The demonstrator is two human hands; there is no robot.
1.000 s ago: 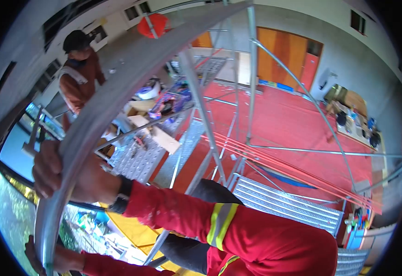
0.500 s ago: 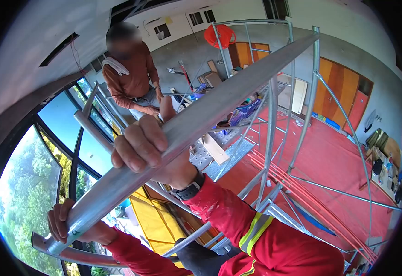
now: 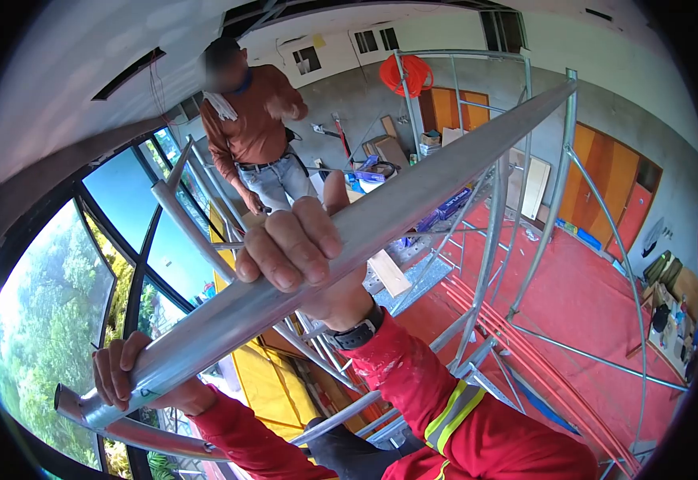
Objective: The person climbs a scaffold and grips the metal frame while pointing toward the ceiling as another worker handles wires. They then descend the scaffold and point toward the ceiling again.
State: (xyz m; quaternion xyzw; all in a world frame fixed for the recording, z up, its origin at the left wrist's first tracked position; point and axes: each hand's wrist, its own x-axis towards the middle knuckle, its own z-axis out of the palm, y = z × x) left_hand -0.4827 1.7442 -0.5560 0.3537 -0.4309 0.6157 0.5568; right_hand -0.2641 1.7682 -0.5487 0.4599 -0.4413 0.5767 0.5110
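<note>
A thick grey metal tube [image 3: 421,200] slants across the view from lower left to upper right. Around its middle curl the fingers of my right hand [image 3: 297,248], its thumb showing above the tube; a black watch [image 3: 358,328] is on that wrist. Nearer the lower end, my left hand [image 3: 121,372] is wrapped round the same tube, its palm partly hidden behind it. That end meets a curved metal tube [image 3: 157,438] below my left hand. At the far end the tube reaches the top of an upright scaffold post [image 3: 566,144].
Beyond the tube stands a person [image 3: 257,120] with one hand raised. Scaffold rails carry an orange coil [image 3: 406,74]. Windows [image 3: 53,296] line the left. Below are a yellow sheet [image 3: 269,392], a red floor [image 3: 581,296], long red pipes [image 3: 525,352] and a cluttered table [image 3: 669,328].
My view has shifted, so the room sits slightly lower and further right. The other person has straightened up and lifted one hand. Both my hands stay closed on the tube.
</note>
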